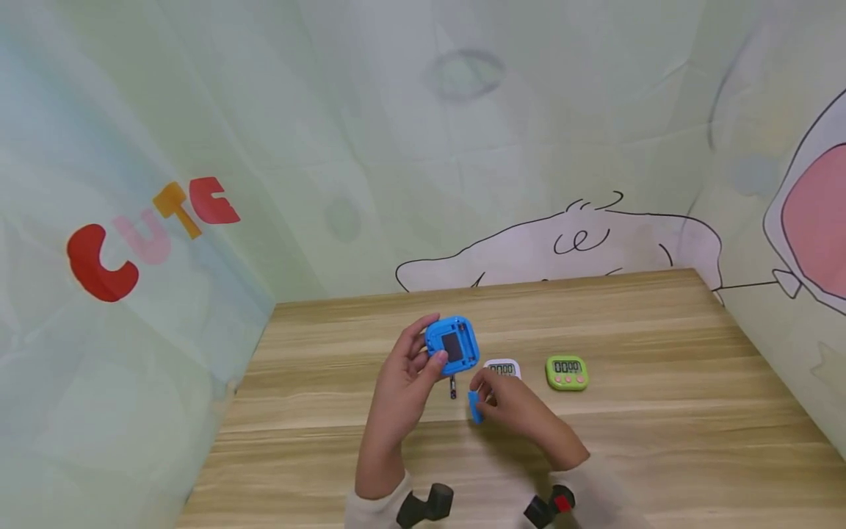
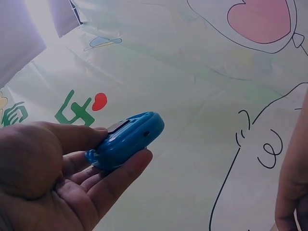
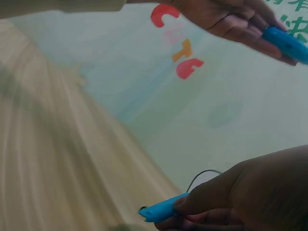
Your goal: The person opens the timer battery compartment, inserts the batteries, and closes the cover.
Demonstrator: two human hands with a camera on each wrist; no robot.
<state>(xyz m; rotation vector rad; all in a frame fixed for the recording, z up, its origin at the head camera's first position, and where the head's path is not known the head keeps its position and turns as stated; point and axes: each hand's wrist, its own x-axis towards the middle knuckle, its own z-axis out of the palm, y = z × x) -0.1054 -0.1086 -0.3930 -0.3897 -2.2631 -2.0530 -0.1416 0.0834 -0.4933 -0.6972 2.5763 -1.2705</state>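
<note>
My left hand [image 1: 411, 373] holds up a blue digital timer [image 1: 434, 339] by its edges, its back towards the head view. A dark square and an uncovered battery slot show on that back. In the left wrist view the thumb lies on one face of the timer [image 2: 126, 144] and fingers support the other. My right hand [image 1: 514, 402], lower and to the right, pinches a small blue battery cover [image 1: 475, 408] between thumb and fingers. The right wrist view shows this cover [image 3: 163, 209] sticking out past the fingertips. On the table below the timer lies a small battery [image 1: 453, 387].
A white timer [image 1: 504, 364] lies behind my right hand, which partly covers it. Farther right is a green timer [image 1: 566, 373] with pink buttons. The wooden table [image 1: 317, 397] meets a printed cloth backdrop [image 1: 344, 184] at the back and left.
</note>
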